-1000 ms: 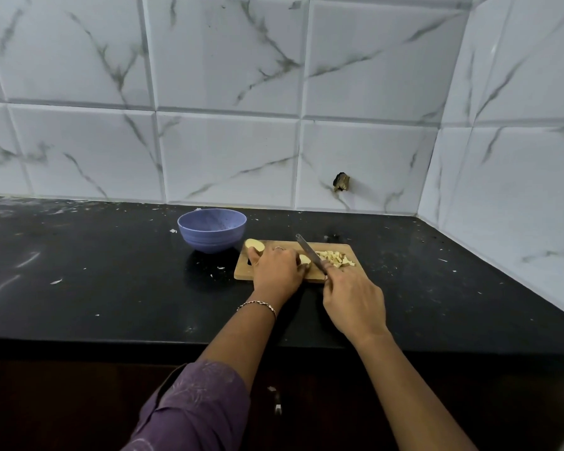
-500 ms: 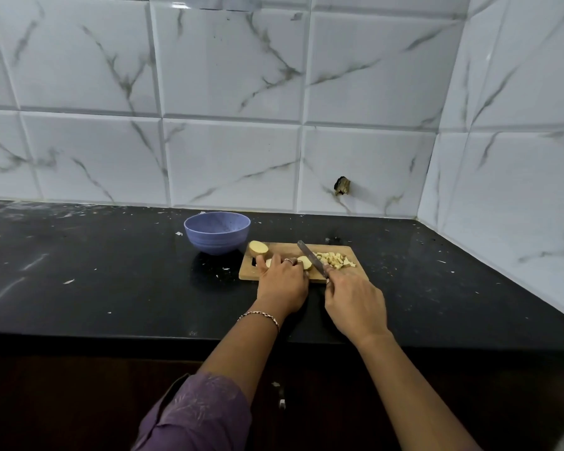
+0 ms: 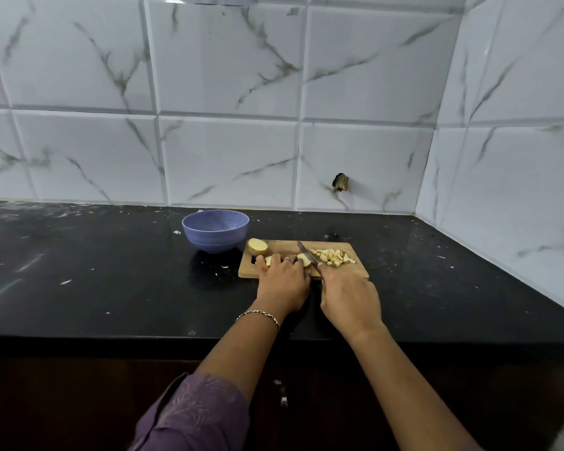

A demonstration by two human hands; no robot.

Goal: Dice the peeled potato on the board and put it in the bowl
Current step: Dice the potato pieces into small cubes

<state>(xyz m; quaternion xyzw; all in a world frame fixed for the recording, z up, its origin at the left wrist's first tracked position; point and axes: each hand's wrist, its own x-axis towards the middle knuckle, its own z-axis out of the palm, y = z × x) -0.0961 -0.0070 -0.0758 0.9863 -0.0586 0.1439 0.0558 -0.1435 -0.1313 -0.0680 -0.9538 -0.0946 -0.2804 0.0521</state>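
Note:
A small wooden cutting board (image 3: 358, 271) lies on the black counter. My left hand (image 3: 282, 281) holds down a pale potato piece (image 3: 303, 260) on the board with curled fingers. My right hand (image 3: 349, 297) grips a knife (image 3: 306, 252), whose blade lies against the right side of that piece. A pile of potato dice (image 3: 331, 256) sits on the board's right half. A potato half (image 3: 258, 246) rests at the board's far left corner. The blue bowl (image 3: 215, 234) stands just left of the board, and I see nothing inside it.
The black counter (image 3: 111, 271) carries scattered white scraps. White marble tile walls close the back and the right side. The counter's front edge runs just below my wrists, with dark cabinets beneath.
The knife blade has shifted slightly along the potato piece under my left hand. The view has moved a little; bowl and board stay where they were.

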